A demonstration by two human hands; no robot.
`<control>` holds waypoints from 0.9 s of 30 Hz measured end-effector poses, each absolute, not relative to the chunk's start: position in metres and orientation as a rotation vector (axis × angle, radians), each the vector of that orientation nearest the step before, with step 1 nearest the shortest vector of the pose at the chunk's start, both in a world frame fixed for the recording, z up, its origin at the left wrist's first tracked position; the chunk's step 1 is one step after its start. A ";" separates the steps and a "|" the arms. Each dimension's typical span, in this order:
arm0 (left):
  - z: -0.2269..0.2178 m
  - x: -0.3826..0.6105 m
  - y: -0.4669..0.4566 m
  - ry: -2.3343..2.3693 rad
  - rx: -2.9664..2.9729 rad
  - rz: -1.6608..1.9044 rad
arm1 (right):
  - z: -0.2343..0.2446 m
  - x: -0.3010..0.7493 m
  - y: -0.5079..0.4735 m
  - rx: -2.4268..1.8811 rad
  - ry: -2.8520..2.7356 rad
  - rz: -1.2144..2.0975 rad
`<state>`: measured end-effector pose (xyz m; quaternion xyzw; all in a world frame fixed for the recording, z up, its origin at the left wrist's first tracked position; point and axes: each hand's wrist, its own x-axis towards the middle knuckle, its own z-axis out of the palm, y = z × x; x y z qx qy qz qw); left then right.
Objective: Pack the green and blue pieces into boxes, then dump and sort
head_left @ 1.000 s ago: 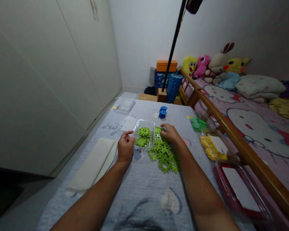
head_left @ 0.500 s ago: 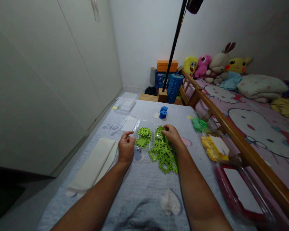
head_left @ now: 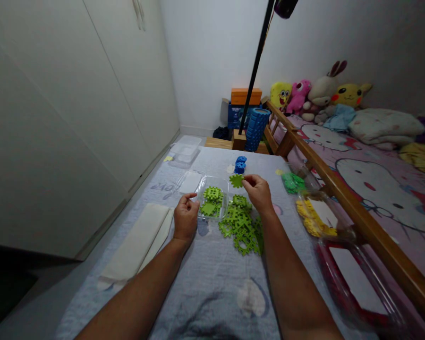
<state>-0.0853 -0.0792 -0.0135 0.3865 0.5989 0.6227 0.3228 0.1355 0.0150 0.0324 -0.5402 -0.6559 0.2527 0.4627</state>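
Cloth-covered worktop (head_left: 212, 278). Near right: clear box of red contents (head_left: 370, 274), white label on top. Left: folded cream cloth (head_left: 138, 243). Mid: loose heap of lime-green interlocking plastic pieces (head_left: 239, 226). Left hand (head_left: 186, 219) half curled, thumb and forefinger closed on left rim of clear plastic tub (head_left: 227, 200); more lime-green pieces inside. Right hand (head_left: 258, 191) pinching one toothed lime-green piece (head_left: 236, 181) by its edge, raised just beyond heap, right of tub. Farther: blue pieces (head_left: 240, 166), stacked.
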 end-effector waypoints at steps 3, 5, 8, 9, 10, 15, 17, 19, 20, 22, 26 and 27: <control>-0.015 -0.085 -0.079 1.565 1.004 1.632 | 0.047 0.116 0.000 -1.228 -1.776 0.777; -0.016 -0.086 -0.078 1.541 0.986 1.632 | 0.053 0.101 -0.011 -1.210 -1.957 0.779; -0.016 -0.086 -0.078 1.505 0.968 1.641 | 0.053 0.080 -0.023 -1.236 -2.201 0.657; -0.015 -0.086 -0.078 1.498 0.966 1.646 | 0.051 0.075 -0.025 -1.255 -2.262 0.615; -0.015 -0.086 -0.078 1.492 0.965 1.651 | 0.048 0.071 -0.027 -1.270 -2.307 0.581; -0.016 -0.085 -0.078 1.474 0.958 1.660 | 0.043 0.076 -0.021 -1.286 -2.267 0.488; -0.018 -0.086 -0.078 1.478 0.971 1.653 | 0.045 0.092 -0.012 -1.332 -2.200 0.456; -0.020 -0.087 -0.077 1.502 0.993 1.647 | 0.047 0.113 -0.003 -1.426 -2.137 0.414; -0.020 -0.087 -0.077 1.520 1.001 1.644 | 0.046 0.124 0.002 -1.494 -2.109 0.393; -0.020 -0.087 -0.077 1.554 1.011 1.639 | 0.041 0.143 0.010 -1.632 -2.106 0.400; -0.017 -0.086 -0.078 1.570 1.005 1.638 | 0.025 0.166 0.017 -1.835 -2.242 0.529; -0.017 -0.086 -0.078 1.564 0.999 1.640 | 0.022 0.167 0.017 -1.847 -2.286 0.576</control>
